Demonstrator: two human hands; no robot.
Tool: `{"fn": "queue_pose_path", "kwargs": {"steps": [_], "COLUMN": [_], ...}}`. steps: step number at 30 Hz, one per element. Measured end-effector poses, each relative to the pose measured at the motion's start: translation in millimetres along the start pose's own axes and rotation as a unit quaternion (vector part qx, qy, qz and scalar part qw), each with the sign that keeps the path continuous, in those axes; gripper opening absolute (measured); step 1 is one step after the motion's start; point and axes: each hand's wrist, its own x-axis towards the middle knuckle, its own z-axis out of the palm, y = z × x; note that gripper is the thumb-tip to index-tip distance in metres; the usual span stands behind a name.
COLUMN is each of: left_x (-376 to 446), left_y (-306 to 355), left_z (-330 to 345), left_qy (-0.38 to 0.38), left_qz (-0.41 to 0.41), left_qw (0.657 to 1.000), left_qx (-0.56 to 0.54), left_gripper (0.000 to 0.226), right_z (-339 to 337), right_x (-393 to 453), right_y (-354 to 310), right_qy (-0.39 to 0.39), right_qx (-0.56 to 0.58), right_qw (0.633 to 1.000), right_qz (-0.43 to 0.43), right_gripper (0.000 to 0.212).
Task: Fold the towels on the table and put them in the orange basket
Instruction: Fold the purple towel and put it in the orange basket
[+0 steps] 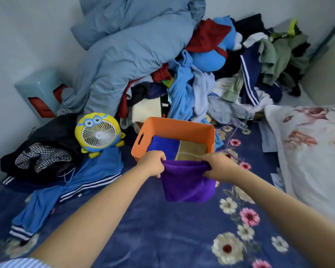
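A folded purple towel hangs just in front of the orange basket, over its near rim. My left hand grips the towel's upper left corner and my right hand grips its upper right corner. Inside the basket lie a folded blue towel on the left and a folded tan towel on the right. The basket stands on a dark blue flowered sheet.
A yellow cartoon fan stands left of the basket. Behind it rises a big pile of clothes and a grey-blue duvet. Blue striped jackets lie at left, a flowered pillow at right.
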Motion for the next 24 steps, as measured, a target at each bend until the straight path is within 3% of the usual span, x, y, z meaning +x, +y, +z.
{"fn": "queue_pose_path", "kwargs": {"steps": [7,18,20,24], "left_x": [110,273,292,306], "left_y": [0,-8,-21,-58], "left_z": [-41,-19,11,96], "left_qy": [0.044,0.060,0.053,-0.106], "left_qz": [-0.032,0.091,0.130,0.144], "left_qw": [0.990,0.985,0.986,0.983], "left_qx": [-0.132,-0.131,-0.092,0.044], "left_gripper": [0.032,0.022,0.025,0.028], "right_z": [-40,-16,22,117], "right_x": [107,240,246,249], "right_y": [24,92,101,108], "right_qy": [0.050,0.130,0.099,-0.091], "right_qx": [0.049,0.069,0.020,-0.062], "right_qw": [0.997,0.981,0.987,0.981], "right_qz": [0.014,0.123,0.126,0.162], "right_gripper": [0.010,0.027,0.032,0.039]}}
